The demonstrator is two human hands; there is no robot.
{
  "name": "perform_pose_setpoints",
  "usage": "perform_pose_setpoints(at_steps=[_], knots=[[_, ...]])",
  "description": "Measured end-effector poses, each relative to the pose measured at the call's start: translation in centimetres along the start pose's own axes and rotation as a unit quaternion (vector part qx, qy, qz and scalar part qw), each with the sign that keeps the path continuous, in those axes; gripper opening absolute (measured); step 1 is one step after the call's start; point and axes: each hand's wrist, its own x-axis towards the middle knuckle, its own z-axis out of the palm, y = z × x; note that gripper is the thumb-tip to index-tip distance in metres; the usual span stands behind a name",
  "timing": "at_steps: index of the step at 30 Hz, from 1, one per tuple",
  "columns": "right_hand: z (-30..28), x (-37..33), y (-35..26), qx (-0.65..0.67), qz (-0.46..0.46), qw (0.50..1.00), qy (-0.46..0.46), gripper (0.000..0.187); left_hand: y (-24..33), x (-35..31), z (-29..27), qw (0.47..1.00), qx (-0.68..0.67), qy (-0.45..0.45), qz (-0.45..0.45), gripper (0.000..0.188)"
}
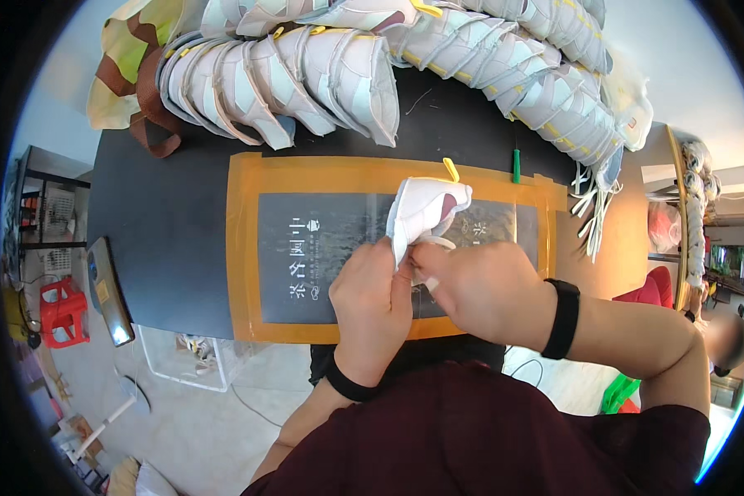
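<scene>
Over the middle of the table, both hands hold a white shoe upper (426, 211) with a mauve patch and a yellow pull loop at its top. My left hand (365, 281) pinches its lower edge between thumb and fingers. Beside it, my right hand (471, 281) is closed, its fingers curled against the upper's lower opening. A pale strip, perhaps lace or lining, shows at the right fingertips; the hand hides most of it. Black bands circle both wrists.
Nested rows of shoe uppers (281, 87) line the back of the table. A green-handled tool (517, 165) lies beyond a dark sheet edged with brown tape (244, 248). White laces (591, 211) hang at right; a phone (109, 289) lies at the left edge. Another person is far right.
</scene>
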Motion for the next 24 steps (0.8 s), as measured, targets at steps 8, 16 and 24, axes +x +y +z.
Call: perform_pose_setpoints(at_steps=[8,16,24], knots=[[1.6,1.9,1.1,0.325,0.052,0.944,0.015,0.031,0.4,0.1,-0.1,0.999,-0.035,0.000,-0.004,0.013],[3.1,-1.2,-0.3,0.429,0.079,0.897,0.068,0.032,0.7,0.1,0.2,0.998,-0.047,0.000,-0.035,0.012],[2.8,-9.2,-1.0,0.382,0.032,0.923,0.041,0.022,0.6,-0.2,-0.1,0.992,-0.110,0.001,-0.055,0.014]])
